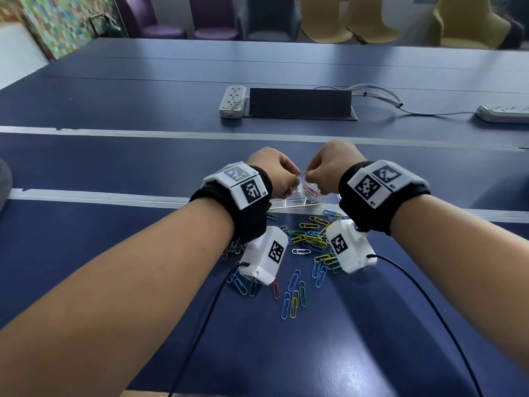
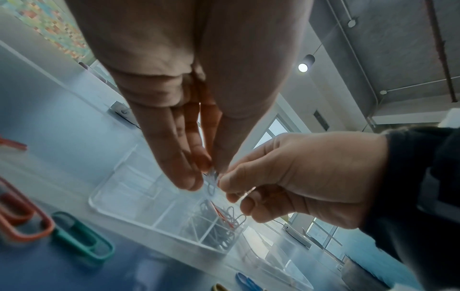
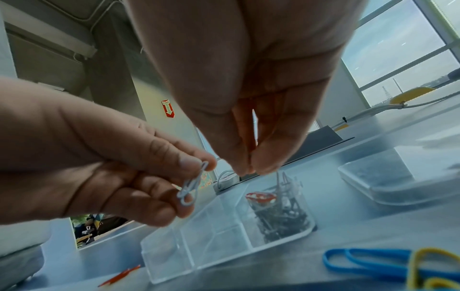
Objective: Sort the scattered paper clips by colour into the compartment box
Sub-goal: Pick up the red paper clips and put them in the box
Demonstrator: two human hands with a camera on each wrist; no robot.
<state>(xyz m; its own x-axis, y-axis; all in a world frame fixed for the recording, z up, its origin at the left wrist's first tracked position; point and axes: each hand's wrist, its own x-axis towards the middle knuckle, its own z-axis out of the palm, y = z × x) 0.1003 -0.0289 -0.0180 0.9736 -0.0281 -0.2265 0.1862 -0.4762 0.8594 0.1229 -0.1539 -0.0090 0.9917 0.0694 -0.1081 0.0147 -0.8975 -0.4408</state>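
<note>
Both hands hover close together over the clear compartment box [image 1: 289,206]. My left hand [image 1: 283,179] pinches linked white paper clips [image 3: 190,186] between thumb and fingers. My right hand [image 1: 317,174] has thumb and forefinger pinched together at the other end, where a thin white wire [image 1: 304,171] spans the gap between the hands. In one compartment lie red clips [image 1: 310,190], with a dark heap of clips [image 3: 281,216] beside them; the other compartments look bare. Scattered clips [image 1: 309,242] in blue, yellow, green, red and white lie on the blue table nearer me.
A second clear plastic piece [image 3: 398,187] lies right of the box. Farther back are a black cable hatch [image 1: 299,103], two power strips [image 1: 233,101] and grey cords [image 1: 380,97]. Chairs stand beyond the table's far edge.
</note>
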